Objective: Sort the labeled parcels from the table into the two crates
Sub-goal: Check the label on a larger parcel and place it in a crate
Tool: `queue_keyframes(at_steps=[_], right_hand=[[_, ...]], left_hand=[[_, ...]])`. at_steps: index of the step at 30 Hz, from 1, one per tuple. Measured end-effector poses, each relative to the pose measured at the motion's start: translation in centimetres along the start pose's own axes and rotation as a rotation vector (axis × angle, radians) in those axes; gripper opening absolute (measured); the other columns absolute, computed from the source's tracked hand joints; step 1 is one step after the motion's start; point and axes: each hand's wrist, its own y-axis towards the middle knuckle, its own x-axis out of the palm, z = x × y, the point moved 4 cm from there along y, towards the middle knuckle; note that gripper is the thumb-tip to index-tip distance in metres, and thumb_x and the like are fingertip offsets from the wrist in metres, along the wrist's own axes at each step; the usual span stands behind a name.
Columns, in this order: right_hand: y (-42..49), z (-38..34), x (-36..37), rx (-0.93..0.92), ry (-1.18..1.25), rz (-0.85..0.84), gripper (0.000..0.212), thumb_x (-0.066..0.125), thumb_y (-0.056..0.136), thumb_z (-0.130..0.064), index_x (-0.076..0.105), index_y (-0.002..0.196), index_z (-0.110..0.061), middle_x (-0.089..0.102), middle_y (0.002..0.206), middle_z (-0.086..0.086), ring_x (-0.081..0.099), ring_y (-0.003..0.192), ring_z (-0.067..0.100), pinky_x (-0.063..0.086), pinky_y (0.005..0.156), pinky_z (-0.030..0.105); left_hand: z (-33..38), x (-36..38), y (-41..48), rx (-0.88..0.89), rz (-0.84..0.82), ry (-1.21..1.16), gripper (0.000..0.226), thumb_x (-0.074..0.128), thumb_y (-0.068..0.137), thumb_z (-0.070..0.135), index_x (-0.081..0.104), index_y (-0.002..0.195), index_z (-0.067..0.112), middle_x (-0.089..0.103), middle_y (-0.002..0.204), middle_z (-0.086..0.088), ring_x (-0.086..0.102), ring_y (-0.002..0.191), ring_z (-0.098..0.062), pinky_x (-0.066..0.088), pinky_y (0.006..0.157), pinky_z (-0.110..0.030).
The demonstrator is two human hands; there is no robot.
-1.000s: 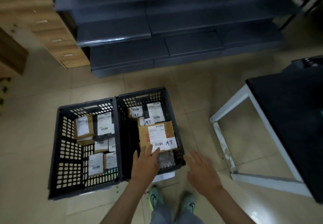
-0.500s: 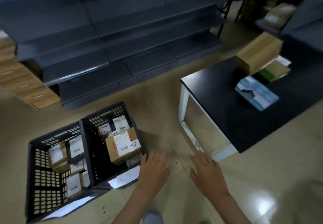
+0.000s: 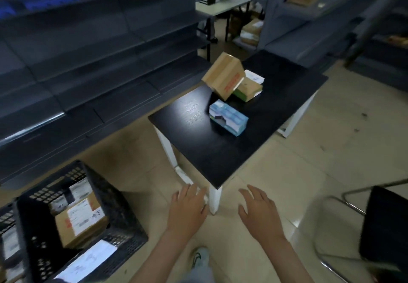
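Note:
A black-topped table (image 3: 220,150) with white legs stands ahead of me. On it lie a blue-and-white box (image 3: 228,117), a tilted brown carton (image 3: 224,76), a flat green-edged parcel (image 3: 248,89) and a white packet (image 3: 254,76). At the lower left a black crate (image 3: 123,214) holds a labeled brown parcel (image 3: 80,221) among others; the second crate (image 3: 6,218) is cut off by the left edge. My left hand (image 3: 187,207) and my right hand (image 3: 259,211) hover empty, fingers spread, in front of the table's near corner.
Dark grey shelving (image 3: 88,61) runs along the left and back. A black chair (image 3: 384,227) with a metal frame stands at the right. A white desk (image 3: 220,4) and more cartons sit in the far background. My shoe (image 3: 199,257) shows on the tiled floor.
The view has swung right from the crates to the table. Both hands drew away from the crate and now float empty near the table's corner.

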Motion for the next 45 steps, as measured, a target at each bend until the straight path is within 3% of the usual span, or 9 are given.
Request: queue_keyframes(at_steps=[7, 12, 17, 20, 24, 29, 35, 40, 45], right_hand=[[7.9, 8.6, -1.8, 0.037, -0.025, -0.025, 0.045, 0.084, 0.077, -0.026, 0.071, 0.12, -0.02, 0.07, 0.123, 0.003, 0.068, 0.111, 0.026, 0.06, 0.075, 0.043], [15.3, 13.6, -3.3, 0.032, -0.036, -0.05, 0.048, 0.088, 0.071, -0.024, 0.073, 0.117, -0.022, 0.07, 0.119, 0.002, 0.07, 0.106, 0.026, 0.06, 0.07, 0.042], [22.1, 18.7, -5.2, 0.046, -0.037, -0.05, 0.045, 0.085, 0.075, -0.024, 0.072, 0.118, -0.021, 0.071, 0.121, 0.003, 0.07, 0.107, 0.026, 0.059, 0.071, 0.039], [26.3, 22.1, -6.2, 0.031, -0.024, -0.039, 0.045, 0.085, 0.075, -0.024, 0.073, 0.118, -0.021, 0.071, 0.12, 0.002, 0.07, 0.107, 0.026, 0.059, 0.071, 0.039], [32.9, 26.5, -6.6, -0.009, 0.007, -0.059, 0.045, 0.072, 0.088, -0.03, 0.067, 0.132, -0.022, 0.065, 0.135, 0.003, 0.063, 0.123, 0.024, 0.057, 0.087, 0.041], [41.5, 30.2, -8.0, -0.152, 0.048, -0.1, 0.047, 0.056, 0.101, -0.038, 0.054, 0.147, -0.026, 0.049, 0.155, 0.0, 0.047, 0.141, 0.019, 0.047, 0.108, 0.037], [50.1, 31.2, -10.1, -0.342, 0.079, -0.201, 0.048, 0.055, 0.102, -0.038, 0.049, 0.149, -0.027, 0.043, 0.158, -0.002, 0.043, 0.142, 0.018, 0.047, 0.107, 0.038], [57.7, 29.1, -10.8, -0.44, 0.218, -0.302, 0.045, 0.057, 0.102, -0.036, 0.052, 0.145, -0.026, 0.05, 0.148, -0.005, 0.048, 0.133, 0.018, 0.05, 0.102, 0.04], [65.0, 24.5, -10.0, -0.499, 0.384, -0.389, 0.039, 0.059, 0.099, -0.025, 0.058, 0.138, -0.021, 0.056, 0.136, -0.002, 0.052, 0.124, 0.021, 0.05, 0.097, 0.041]], left_hand=[[6.4, 1.4, 9.7, 0.018, -0.032, 0.004, 0.062, 0.085, 0.075, 0.044, 0.069, 0.131, 0.026, 0.067, 0.137, -0.003, 0.067, 0.121, -0.027, 0.059, 0.087, -0.046], [10.3, 1.4, 18.1, -0.003, -0.018, -0.057, 0.06, 0.056, 0.1, 0.048, 0.042, 0.156, 0.032, 0.038, 0.165, 0.002, 0.038, 0.15, -0.021, 0.04, 0.116, -0.045], [13.4, 0.0, 26.6, -0.004, 0.017, -0.068, 0.06, 0.052, 0.102, 0.048, 0.037, 0.159, 0.033, 0.032, 0.168, 0.002, 0.031, 0.153, -0.02, 0.035, 0.119, -0.043], [15.3, -0.7, 31.6, -0.02, 0.024, -0.053, 0.058, 0.056, 0.1, 0.047, 0.045, 0.154, 0.03, 0.042, 0.161, 0.001, 0.039, 0.148, -0.02, 0.04, 0.115, -0.044], [17.8, -0.9, 37.8, -0.072, 0.043, -0.059, 0.056, 0.063, 0.096, 0.046, 0.052, 0.149, 0.029, 0.05, 0.154, 0.0, 0.049, 0.14, -0.021, 0.047, 0.109, -0.043], [20.9, -2.6, 44.2, -0.234, 0.071, -0.072, 0.061, 0.053, 0.104, 0.048, 0.035, 0.16, 0.033, 0.033, 0.167, 0.002, 0.033, 0.152, -0.018, 0.038, 0.12, -0.043], [21.5, -4.4, 48.4, -0.481, 0.082, -0.064, 0.063, 0.051, 0.104, 0.051, 0.033, 0.161, 0.032, 0.032, 0.168, 0.001, 0.033, 0.153, -0.019, 0.038, 0.119, -0.044], [19.0, -4.4, 51.3, -0.624, 0.1, -0.094, 0.061, 0.055, 0.103, 0.047, 0.037, 0.159, 0.03, 0.038, 0.163, -0.002, 0.04, 0.147, -0.022, 0.044, 0.112, -0.046], [14.4, -3.9, 54.9, -0.756, 0.168, -0.258, 0.065, 0.058, 0.103, 0.045, 0.033, 0.161, 0.033, 0.028, 0.169, -0.005, 0.034, 0.151, -0.028, 0.04, 0.116, -0.053]])
